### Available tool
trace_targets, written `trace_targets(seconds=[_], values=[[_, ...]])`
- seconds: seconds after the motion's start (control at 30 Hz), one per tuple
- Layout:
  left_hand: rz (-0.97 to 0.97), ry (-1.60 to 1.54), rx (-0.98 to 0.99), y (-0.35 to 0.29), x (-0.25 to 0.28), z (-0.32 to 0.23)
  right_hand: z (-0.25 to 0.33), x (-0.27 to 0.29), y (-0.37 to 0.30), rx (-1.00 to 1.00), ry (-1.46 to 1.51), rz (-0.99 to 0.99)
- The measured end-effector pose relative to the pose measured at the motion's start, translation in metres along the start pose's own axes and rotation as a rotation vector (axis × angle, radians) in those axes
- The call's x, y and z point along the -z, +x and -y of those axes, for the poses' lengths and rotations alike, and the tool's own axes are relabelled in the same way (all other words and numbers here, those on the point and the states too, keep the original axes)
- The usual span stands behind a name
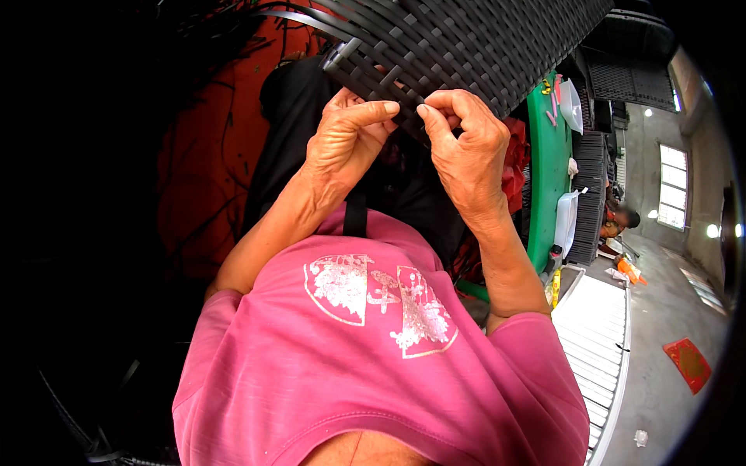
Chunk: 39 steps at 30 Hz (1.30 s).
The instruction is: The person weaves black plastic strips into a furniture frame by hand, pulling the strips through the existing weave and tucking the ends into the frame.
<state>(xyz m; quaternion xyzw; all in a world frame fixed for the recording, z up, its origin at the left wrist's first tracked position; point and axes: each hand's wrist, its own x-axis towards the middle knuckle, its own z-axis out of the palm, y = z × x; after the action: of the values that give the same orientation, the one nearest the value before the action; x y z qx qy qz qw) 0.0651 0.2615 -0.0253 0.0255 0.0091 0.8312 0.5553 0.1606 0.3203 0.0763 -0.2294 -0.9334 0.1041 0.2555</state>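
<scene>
A panel of woven black plastic strips [458,54] slants across the top of the view, its lower edge at my fingertips. My left hand [346,136] is closed at that edge, thumb stretched toward the right and other fingers bent behind it; what it grips is hidden. Close beside it, my right hand [470,147] pinches a dark strip [410,116] at the edge between thumb and forefinger. The two thumb tips are a short gap apart. Near the panel's left corner, loose strip ends [311,22] run off to the upper left.
A green table [550,155] at the right bears white plastic trays [566,221] and small tools. Beyond stand stacked dark panels [589,186] and a distant person [616,221]. Black strip scraps lie on the red ground [206,167] at left. A white slatted surface [594,334] lies lower right.
</scene>
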Motion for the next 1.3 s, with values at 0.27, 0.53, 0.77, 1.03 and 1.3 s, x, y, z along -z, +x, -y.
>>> trace_targets(seconds=[0.27, 0.53, 0.77, 1.03, 1.3], values=[[0.031, -0.021, -0.006, 0.003, -0.003, -0.001, -0.006, -0.003, 0.003, 0.002, 0.020, 0.011], [0.067, 0.017, 0.019, 0.006, 0.007, -0.004, -0.006, -0.002, 0.021, 0.254, -0.125, 0.031], [0.082, 0.074, -0.066, 0.002, 0.001, -0.001, -0.019, 0.000, 0.037, 0.310, 0.153, 0.150], [0.025, -0.180, -0.038, 0.003, -0.001, -0.008, 0.022, -0.003, 0.039, -0.394, 0.721, 0.201], [0.035, -0.268, -0.012, 0.001, -0.004, -0.006, 0.015, -0.013, 0.049, -0.211, 0.226, 0.256]])
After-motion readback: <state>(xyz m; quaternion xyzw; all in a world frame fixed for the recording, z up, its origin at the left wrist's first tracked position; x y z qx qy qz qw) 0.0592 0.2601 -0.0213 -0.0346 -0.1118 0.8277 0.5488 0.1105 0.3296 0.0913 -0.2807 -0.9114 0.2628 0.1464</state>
